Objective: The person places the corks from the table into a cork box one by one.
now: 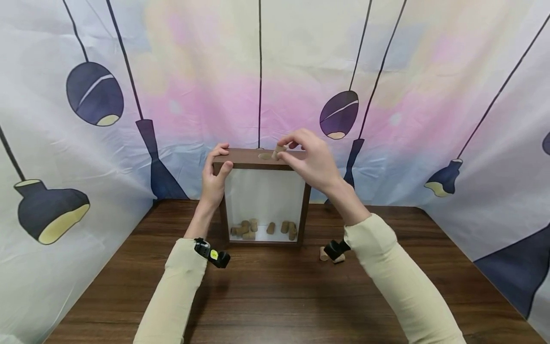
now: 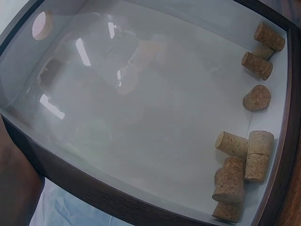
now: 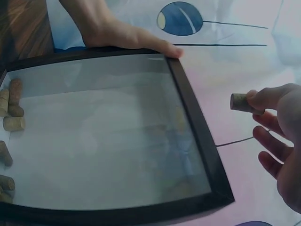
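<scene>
A dark wooden shadow box (image 1: 221, 210) with a clear front stands upright on the table. My left hand (image 1: 213, 179) grips its top left corner, thumb in front and fingers over the top. Between thumb and fingertips my right hand (image 1: 315, 160) pinches a cork (image 1: 278, 152) just above the box's top, right beside the round hole (image 1: 264, 156). The right wrist view shows that cork (image 3: 241, 102) held by one end, apart from the frame. Several corks (image 2: 230, 181) lie inside along the bottom of the box.
Two more corks (image 1: 324, 254) lie on the brown wooden table (image 1: 275, 296) to the right of the box, partly behind the right wrist camera (image 1: 336, 249). A cloth backdrop (image 1: 206, 71) printed with lamps hangs behind and at both sides.
</scene>
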Demonstrator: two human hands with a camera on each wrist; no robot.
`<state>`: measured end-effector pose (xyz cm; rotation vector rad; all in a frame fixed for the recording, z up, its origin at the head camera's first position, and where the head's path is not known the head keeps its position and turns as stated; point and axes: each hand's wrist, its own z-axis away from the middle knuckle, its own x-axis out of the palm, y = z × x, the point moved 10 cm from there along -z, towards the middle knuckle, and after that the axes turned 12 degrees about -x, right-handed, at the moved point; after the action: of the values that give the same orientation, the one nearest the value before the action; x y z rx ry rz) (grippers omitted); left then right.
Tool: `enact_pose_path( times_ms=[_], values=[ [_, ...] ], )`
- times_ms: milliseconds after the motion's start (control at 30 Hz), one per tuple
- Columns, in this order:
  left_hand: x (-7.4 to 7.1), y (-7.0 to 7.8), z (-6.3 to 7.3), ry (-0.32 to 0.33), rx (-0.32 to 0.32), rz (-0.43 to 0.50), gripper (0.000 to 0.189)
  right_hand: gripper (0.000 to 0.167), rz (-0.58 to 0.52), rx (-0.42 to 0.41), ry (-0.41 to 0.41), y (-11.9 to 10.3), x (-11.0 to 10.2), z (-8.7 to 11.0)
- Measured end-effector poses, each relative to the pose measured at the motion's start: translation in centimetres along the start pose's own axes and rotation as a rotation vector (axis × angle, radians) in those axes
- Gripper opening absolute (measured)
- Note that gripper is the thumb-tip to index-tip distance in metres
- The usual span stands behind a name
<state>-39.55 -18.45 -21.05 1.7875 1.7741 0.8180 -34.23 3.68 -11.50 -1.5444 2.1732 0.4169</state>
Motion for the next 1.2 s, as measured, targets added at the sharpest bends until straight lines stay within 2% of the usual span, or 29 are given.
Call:
enact_pose_path(
  times_ms=[233,500,733,967,1200],
  values=[
    [0.1,0.0,0.1,-0.002,0.009,-0.019,0.076,0.014,0.059,0.145,-0.100,1.9,2.9,-0.3],
    [0.2,0.3,0.1,-0.007,0.023,-0.019,0.076,0.018,0.121,0.289,-0.107,3.3,3.9,-0.3],
    [0.2,0.4,0.1,-0.002,0.029,-0.028,0.077,0.017,0.174,0.313,-0.135,3.6,4.9,-0.9],
    [0.2,0.2,0.1,-0.003,0.022,-0.021,0.076,0.013,0.216,0.333,-0.182,4.3,5.5,-0.4],
    [0.2,0.1,0.0,-0.003,0.015,-0.015,0.078,0.014,0.153,0.309,-0.095,4.0,3.7,0.6]
  ],
)
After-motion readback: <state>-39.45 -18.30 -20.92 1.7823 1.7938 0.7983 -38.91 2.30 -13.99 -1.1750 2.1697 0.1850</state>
